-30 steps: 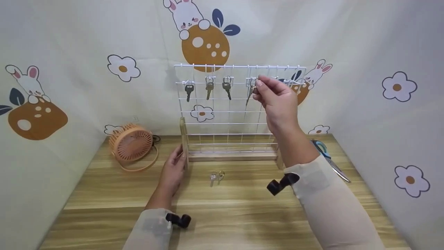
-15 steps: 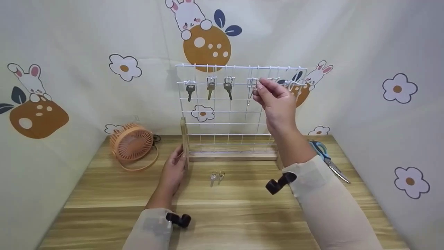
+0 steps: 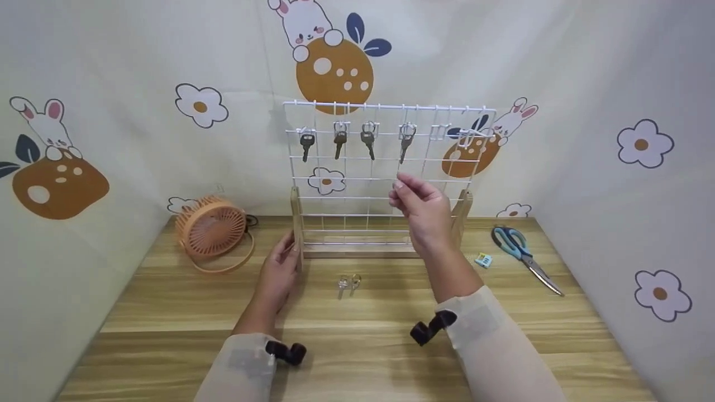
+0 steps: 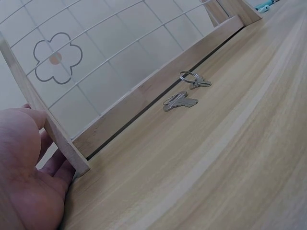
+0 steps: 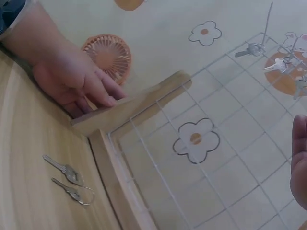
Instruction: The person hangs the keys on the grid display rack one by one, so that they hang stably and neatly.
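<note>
While the left hand steadies the rack at centre frame, the right hand hangs empty, fingers loosely curled; brushing it could unhook the fourth key.

White wire rack on wooden posts; metal keys on a matt wooden table.

A wooden table is enclosed on three sides by cream walls printed with rabbits, flowers and orange fruit. An orange fan is stood at the back left corner; scissors are laid near the right edge. Even, soft light is cast throughout.
</note>
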`<state>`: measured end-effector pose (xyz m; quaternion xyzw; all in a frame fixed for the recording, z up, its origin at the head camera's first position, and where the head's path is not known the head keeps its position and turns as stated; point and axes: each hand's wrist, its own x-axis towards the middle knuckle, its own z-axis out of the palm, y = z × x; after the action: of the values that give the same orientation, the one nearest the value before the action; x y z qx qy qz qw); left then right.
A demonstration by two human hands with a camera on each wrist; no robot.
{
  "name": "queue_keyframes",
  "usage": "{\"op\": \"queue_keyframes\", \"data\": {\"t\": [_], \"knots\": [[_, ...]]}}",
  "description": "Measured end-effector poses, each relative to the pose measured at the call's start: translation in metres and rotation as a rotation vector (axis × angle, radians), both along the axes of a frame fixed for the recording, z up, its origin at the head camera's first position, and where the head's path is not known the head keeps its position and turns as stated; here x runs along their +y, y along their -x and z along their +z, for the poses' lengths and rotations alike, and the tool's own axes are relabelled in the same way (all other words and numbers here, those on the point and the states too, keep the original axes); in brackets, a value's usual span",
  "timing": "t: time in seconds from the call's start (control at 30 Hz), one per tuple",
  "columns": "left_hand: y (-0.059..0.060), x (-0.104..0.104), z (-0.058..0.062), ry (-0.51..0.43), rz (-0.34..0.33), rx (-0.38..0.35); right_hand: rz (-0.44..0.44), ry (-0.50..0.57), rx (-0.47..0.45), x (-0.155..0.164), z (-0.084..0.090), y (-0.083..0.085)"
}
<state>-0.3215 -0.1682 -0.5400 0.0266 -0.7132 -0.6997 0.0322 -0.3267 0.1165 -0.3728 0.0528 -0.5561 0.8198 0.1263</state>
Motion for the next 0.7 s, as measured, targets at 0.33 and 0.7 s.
{"op": "queue_keyframes", "data": {"t": [0.33, 0.7], "knots": [[-0.001, 0.001, 0.002, -0.018, -0.014, 0.017, 0.154, -0.043, -0.105, -0.022, -0.075, -0.008], [-0.001, 0.000, 0.001, -0.024, -0.010, 0.006, 0.244, -0.256, -0.253, -0.022, -0.131, -0.004]]}}
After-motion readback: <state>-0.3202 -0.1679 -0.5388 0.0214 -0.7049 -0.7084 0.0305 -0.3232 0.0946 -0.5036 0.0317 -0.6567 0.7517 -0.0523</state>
